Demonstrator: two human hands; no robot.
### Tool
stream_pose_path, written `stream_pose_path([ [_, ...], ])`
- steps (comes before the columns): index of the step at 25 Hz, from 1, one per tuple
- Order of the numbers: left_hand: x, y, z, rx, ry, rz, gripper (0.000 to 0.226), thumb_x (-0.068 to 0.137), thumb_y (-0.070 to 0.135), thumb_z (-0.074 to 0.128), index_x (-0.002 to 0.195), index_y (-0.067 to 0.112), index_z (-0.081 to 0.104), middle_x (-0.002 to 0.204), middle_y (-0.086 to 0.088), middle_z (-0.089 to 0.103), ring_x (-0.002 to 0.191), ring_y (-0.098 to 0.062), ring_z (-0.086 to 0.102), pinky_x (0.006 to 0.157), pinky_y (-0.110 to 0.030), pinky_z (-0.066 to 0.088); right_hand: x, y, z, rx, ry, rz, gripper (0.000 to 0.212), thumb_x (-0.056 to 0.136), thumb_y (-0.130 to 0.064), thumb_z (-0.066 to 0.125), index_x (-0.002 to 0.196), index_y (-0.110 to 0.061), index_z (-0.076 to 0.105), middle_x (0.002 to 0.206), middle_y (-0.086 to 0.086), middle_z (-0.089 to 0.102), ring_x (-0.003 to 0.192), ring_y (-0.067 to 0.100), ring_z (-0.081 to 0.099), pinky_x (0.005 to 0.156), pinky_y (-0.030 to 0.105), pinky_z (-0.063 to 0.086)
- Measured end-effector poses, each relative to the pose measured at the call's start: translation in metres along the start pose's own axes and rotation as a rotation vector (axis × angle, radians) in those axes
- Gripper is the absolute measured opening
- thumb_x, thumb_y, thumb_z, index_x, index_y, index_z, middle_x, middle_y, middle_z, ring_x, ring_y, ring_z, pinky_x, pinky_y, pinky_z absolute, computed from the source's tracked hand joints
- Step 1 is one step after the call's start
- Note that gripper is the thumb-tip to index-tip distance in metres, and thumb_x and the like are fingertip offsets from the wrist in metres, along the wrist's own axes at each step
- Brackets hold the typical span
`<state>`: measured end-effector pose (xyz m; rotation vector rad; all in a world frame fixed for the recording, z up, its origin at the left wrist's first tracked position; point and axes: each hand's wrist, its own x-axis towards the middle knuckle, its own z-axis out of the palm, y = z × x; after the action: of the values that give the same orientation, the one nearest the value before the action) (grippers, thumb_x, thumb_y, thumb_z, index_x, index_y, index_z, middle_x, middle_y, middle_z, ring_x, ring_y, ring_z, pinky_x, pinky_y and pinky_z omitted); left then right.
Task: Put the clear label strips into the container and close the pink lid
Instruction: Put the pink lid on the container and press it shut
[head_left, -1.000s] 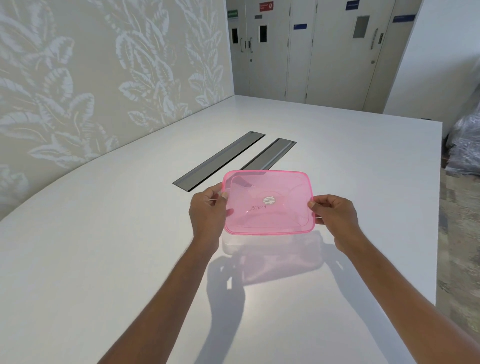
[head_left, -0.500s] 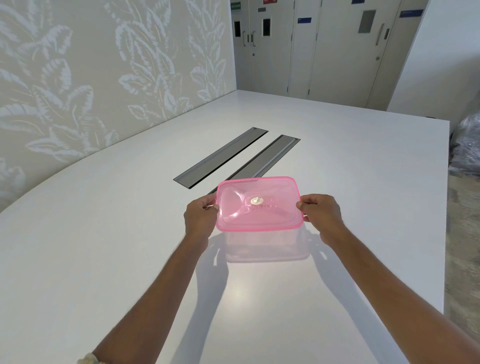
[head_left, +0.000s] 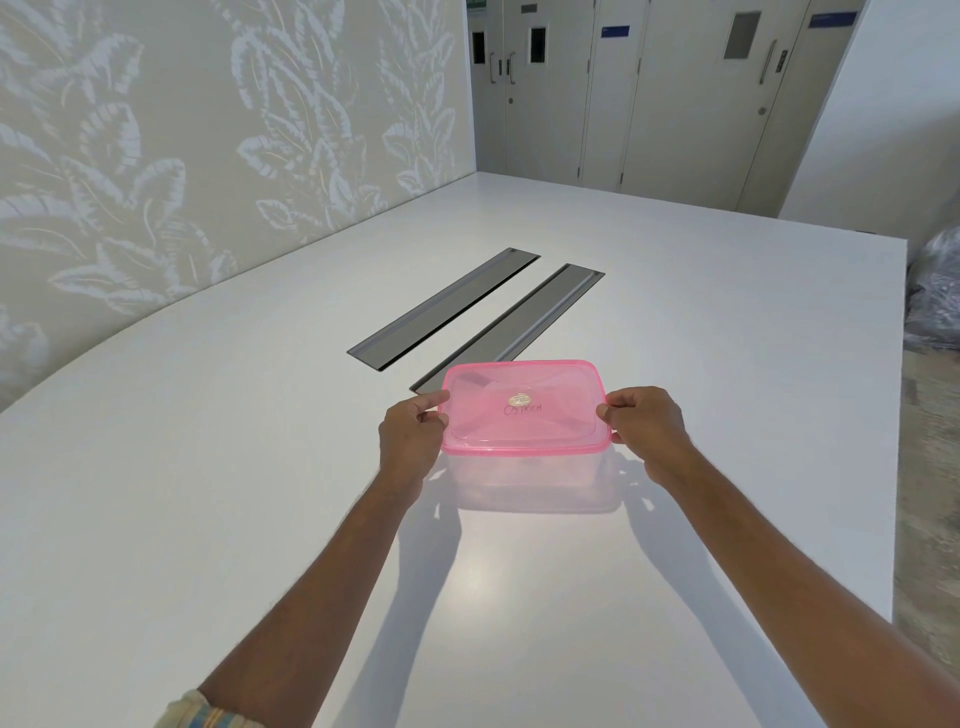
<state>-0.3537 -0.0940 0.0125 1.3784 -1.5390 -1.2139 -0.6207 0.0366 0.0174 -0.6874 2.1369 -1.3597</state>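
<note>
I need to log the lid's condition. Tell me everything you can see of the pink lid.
The translucent pink plastic lid is a rounded rectangle with a raised rim, a small round sticker and handwriting at its centre. It lies level atop the clear plastic container on the white table. The left hand and right hand pinch its short edges. Whether it is snapped shut cannot be told.

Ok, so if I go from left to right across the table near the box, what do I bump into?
Left hand → translucent pink rectangular plastic lid on the clear plastic container → right hand.
</note>
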Motion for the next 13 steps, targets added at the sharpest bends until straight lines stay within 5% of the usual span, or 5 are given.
stream_pose_path([
  [4, -0.002, -0.001, 0.003, 0.002, -0.004, 0.03, 0.039, 0.098, 0.003, 0.06, 0.121, 0.029, 0.079, 0.084, 0.001, 0.069, 0.072, -0.01, 0.058, 0.072, -0.02, 0.049, 0.002, 0.002, -0.003, 0.001, -0.023, 0.019, 0.005, 0.092, -0.008, 0.076, 0.094, -0.013, 0.074, 0.104, 0.011, 0.076, 0.095, 0.034, 0.077, 0.09, 0.047, 0.064],
  [6, -0.005, 0.001, 0.004, 0.047, -0.007, 0.056, 0.04, 0.099, 0.003, 0.058, 0.125, 0.027, 0.078, 0.098, -0.002, 0.073, 0.078, -0.008, 0.061, 0.073, -0.02, 0.049, 0.002, 0.004, -0.003, 0.001, -0.024, 0.042, 0.022, 0.092, -0.011, 0.076, 0.114, -0.008, 0.075, 0.106, 0.01, 0.075, 0.092, 0.031, 0.076, 0.089, 0.047, 0.064],
  [9, -0.006, 0.001, 0.01, 0.251, -0.013, 0.216, 0.043, 0.1, -0.003, 0.052, 0.133, 0.016, 0.073, 0.139, -0.006, 0.066, 0.119, -0.021, 0.064, 0.102, -0.029, 0.05, 0.0, 0.003, 0.0, -0.097, -0.022, 0.005, 0.046, 0.093, -0.02, 0.073, 0.138, -0.013, 0.065, 0.103, 0.001, 0.074, 0.097, 0.031, 0.074, 0.09, 0.046, 0.062],
  [13, -0.002, 0.002, 0.023, 0.556, -0.04, 0.49, 0.042, 0.106, 0.021, 0.057, 0.146, 0.012, 0.061, 0.164, -0.007, 0.045, 0.15, -0.028, 0.04, 0.112, -0.047, 0.044, -0.001, 0.003, 0.009, -0.362, 0.017, -0.269, 0.055, 0.097, -0.038, 0.067, 0.148, -0.021, 0.055, 0.14, 0.005, 0.061, 0.127, 0.026, 0.059, 0.104, 0.043, 0.05],
])
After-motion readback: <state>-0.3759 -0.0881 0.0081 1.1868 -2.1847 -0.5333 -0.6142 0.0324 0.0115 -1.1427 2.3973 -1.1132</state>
